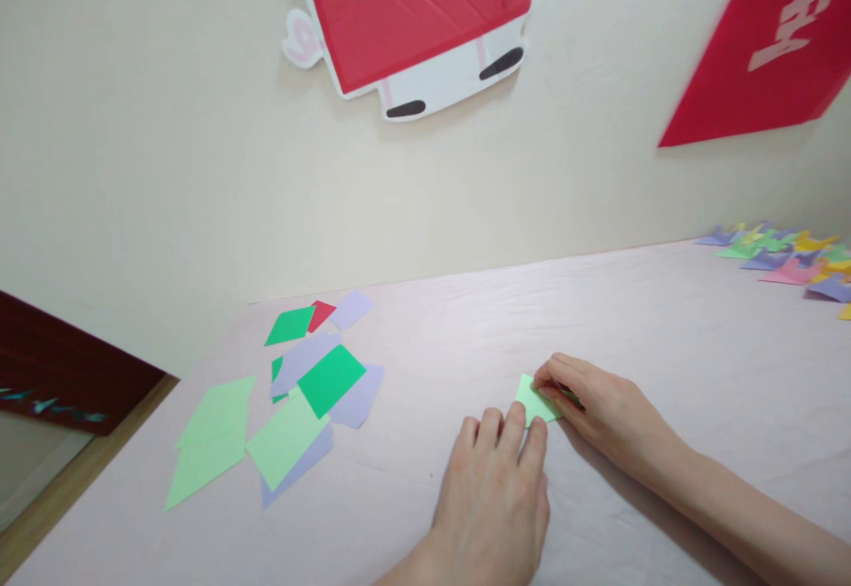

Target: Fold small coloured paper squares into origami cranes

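Observation:
A small light green folded paper [535,401] lies on the pale pink table [665,338]. My left hand [495,488] rests palm down with its fingertips pressing the paper's near edge. My right hand [598,404] comes in from the right, its fingers curled and pressed onto the paper's far side, covering part of it.
Loose paper sheets [292,400] in light green, dark green, lilac and red lie scattered at the table's left. Several folded paper figures [788,258] in mixed colours sit at the far right edge. Red and white decorations [412,19] hang on the wall behind.

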The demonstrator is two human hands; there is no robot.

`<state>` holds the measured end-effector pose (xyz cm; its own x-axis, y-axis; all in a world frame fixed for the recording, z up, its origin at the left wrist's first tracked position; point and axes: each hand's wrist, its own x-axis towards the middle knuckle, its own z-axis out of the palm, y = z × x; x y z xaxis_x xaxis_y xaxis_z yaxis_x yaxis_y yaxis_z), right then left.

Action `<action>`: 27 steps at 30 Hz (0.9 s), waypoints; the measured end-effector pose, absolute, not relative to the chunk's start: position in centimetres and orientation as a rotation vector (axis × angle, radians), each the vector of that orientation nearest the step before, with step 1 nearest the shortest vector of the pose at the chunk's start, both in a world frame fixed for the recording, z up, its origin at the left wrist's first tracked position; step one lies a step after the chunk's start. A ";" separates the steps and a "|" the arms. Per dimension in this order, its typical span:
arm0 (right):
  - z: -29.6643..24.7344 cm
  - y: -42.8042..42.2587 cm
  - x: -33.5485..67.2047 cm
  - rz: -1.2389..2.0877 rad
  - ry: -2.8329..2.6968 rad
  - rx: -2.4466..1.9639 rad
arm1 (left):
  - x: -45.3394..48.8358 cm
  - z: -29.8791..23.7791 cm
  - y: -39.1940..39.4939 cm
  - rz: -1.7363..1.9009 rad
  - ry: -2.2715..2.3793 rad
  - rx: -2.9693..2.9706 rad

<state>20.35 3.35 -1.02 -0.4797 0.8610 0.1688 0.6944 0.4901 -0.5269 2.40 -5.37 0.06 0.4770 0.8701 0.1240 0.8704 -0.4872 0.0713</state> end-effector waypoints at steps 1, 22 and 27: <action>-1.0 3.3 20.3 0.538 -2.328 -1.294 | 2.4 0.1 -5.4 -0.224 -1.596 -2.698; -0.4 2.6 20.6 0.554 -2.301 -1.348 | 2.2 0.3 -5.0 -0.310 -1.543 -2.640; -0.8 3.3 22.4 0.645 -2.274 -1.341 | 1.8 -0.2 -5.3 -0.371 -1.530 -2.535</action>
